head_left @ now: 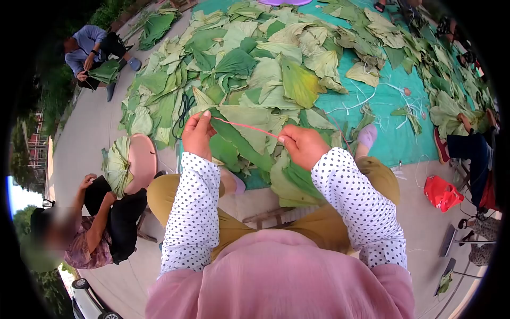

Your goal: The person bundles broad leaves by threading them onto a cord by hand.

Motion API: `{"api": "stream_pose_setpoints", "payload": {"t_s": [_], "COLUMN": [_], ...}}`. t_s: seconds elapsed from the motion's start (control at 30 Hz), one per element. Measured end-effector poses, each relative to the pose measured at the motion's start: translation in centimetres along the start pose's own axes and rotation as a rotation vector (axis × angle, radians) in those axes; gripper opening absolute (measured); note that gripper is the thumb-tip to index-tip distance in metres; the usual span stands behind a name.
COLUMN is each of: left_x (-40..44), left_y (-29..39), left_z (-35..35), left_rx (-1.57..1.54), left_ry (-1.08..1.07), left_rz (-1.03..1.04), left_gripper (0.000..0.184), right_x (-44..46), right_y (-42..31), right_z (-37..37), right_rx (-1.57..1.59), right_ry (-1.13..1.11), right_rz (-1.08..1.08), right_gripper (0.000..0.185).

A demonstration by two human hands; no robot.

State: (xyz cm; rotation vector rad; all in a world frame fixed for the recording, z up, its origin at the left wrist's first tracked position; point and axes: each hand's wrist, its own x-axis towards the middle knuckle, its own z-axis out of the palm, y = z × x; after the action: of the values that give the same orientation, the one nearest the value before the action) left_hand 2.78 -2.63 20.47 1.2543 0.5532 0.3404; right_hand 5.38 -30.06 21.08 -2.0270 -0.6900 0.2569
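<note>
A thin pink string (247,126) runs taut between my two hands, above a heap of large green leaves (234,64). My left hand (197,137) is closed, thumb and finger pinching one end of the string. The tip of a dark green leaf (239,142) reaches up to these fingers; I cannot tell whether they grip it too. In a pinch at the other side, my right hand (304,146) holds the string, and a loose length trails down behind it. A looped dark cord (183,114) lies on the leaves beside my left hand.
Leaves cover much of a teal tarp (393,127), where white strings (366,101) lie scattered. At left, a seated person (95,223) has a pink basin (142,162) close by. Another person (93,48) sits farther back holding leaves. A red bag (442,193) rests at right.
</note>
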Motion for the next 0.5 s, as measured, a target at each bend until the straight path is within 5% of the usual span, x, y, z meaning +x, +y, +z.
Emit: {"api": "stream_pose_setpoints", "payload": {"t_s": [0.5], "left_x": [-1.0], "left_y": [1.0], "left_z": [1.2], "left_rx": [0.019], "left_ry": [-0.046], "left_rz": [-0.015], "left_gripper": [0.014], "right_x": [-1.3], "right_y": [-0.3], "right_z": [-1.5], "right_rx": [0.015], "right_ry": [0.032], "right_rz": [-0.019], "right_gripper": [0.014]}}
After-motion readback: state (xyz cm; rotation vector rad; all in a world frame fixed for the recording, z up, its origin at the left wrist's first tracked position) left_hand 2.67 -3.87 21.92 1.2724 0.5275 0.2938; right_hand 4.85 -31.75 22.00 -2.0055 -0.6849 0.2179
